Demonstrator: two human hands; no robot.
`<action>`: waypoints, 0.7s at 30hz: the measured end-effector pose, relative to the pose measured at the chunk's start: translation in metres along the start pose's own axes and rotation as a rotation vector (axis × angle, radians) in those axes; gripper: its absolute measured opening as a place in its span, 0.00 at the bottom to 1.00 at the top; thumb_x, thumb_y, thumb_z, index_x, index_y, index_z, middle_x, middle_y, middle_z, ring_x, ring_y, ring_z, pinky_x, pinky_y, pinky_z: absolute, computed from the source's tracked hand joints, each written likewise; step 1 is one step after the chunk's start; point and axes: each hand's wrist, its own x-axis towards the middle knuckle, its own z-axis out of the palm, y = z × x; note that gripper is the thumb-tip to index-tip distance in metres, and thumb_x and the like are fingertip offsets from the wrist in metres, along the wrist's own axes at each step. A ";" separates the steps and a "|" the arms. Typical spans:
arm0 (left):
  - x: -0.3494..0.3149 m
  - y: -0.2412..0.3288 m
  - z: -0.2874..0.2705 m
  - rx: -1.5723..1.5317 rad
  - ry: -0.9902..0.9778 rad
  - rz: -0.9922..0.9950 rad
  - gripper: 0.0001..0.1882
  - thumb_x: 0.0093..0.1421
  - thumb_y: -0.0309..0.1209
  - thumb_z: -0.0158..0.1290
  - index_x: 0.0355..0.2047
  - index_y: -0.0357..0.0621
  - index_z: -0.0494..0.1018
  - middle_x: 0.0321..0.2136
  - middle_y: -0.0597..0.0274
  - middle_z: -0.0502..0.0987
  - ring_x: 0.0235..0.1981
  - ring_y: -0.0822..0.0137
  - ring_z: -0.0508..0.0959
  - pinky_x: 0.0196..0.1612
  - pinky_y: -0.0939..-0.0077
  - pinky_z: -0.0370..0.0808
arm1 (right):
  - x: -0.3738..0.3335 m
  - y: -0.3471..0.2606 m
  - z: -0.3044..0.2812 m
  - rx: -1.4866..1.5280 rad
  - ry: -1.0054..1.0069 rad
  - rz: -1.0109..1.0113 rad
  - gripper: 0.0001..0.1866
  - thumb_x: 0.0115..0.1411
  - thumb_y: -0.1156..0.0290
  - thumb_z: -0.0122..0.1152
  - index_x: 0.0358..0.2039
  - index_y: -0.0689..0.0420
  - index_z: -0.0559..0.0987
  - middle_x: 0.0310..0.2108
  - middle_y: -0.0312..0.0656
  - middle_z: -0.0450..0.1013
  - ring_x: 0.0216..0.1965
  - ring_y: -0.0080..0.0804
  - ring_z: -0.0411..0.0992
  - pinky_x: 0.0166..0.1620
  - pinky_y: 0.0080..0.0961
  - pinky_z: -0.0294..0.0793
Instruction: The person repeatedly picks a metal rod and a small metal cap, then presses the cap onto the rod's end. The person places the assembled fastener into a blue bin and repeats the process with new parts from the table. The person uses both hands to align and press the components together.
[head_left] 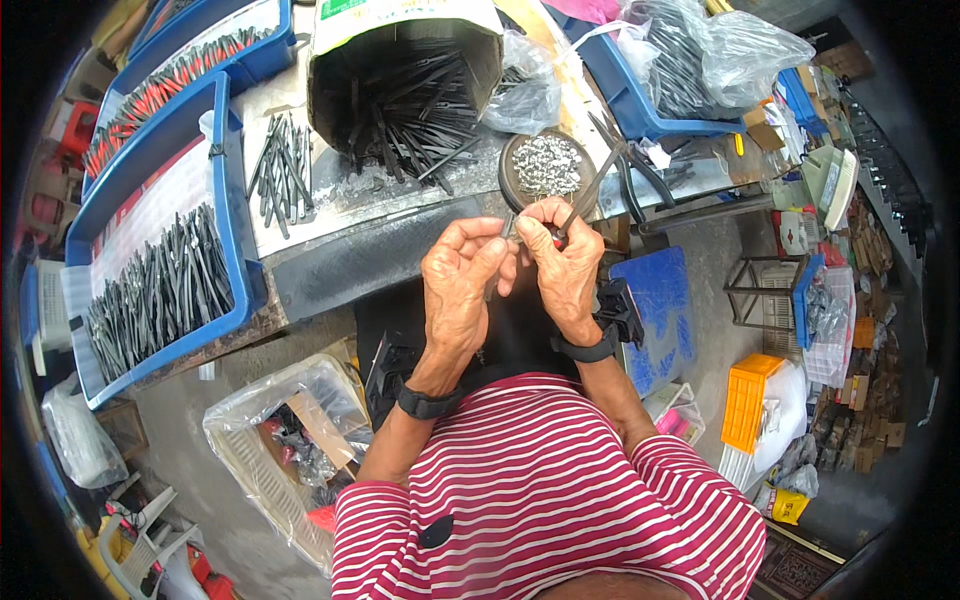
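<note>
My left hand (459, 275) and my right hand (566, 265) meet in front of my chest, just off the table's near edge. Between the left thumb and fingers is a slim dark metal strip (508, 226). My right fingertips pinch at its upper end, on something too small to make out. A flat brownish strip (597, 183) slants up from beside the right fingers; whether that hand grips it I cannot tell. Right beyond the hands stands a round brown dish (508, 180) of small shiny metal parts (546, 164). Dark-handled pliers (632, 175) lie to its right.
An open container (330, 105) on its side spills dark strips (425, 110). Loose strips (283, 175) lie left of it. Blue trays (240, 240) of strips line the table's left, one with red pieces (165, 85). Another blue bin (640, 115) holds bagged strips. A plastic-lined crate (235, 450) sits below.
</note>
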 end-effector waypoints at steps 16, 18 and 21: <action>-0.012 0.007 0.008 0.106 -0.017 0.074 0.10 0.55 0.19 0.51 0.37 0.30 0.68 0.24 0.58 0.74 0.22 0.75 0.73 0.23 0.88 0.68 | -0.007 0.008 -0.003 0.500 -0.093 0.176 0.07 0.57 0.73 0.58 0.29 0.65 0.73 0.19 0.36 0.69 0.18 0.17 0.64 0.21 0.13 0.64; -0.014 0.009 0.009 0.142 -0.011 0.067 0.09 0.55 0.20 0.51 0.37 0.30 0.68 0.25 0.57 0.74 0.22 0.75 0.72 0.23 0.88 0.68 | -0.006 0.010 -0.005 0.586 -0.148 0.219 0.08 0.56 0.72 0.59 0.29 0.65 0.73 0.20 0.36 0.69 0.18 0.17 0.63 0.22 0.13 0.64; -0.017 0.012 0.009 0.172 -0.008 0.068 0.09 0.55 0.21 0.51 0.36 0.30 0.68 0.26 0.55 0.75 0.22 0.77 0.72 0.22 0.89 0.66 | -0.005 0.012 -0.007 0.626 -0.208 0.254 0.09 0.56 0.71 0.60 0.30 0.65 0.73 0.20 0.36 0.69 0.19 0.17 0.63 0.22 0.13 0.64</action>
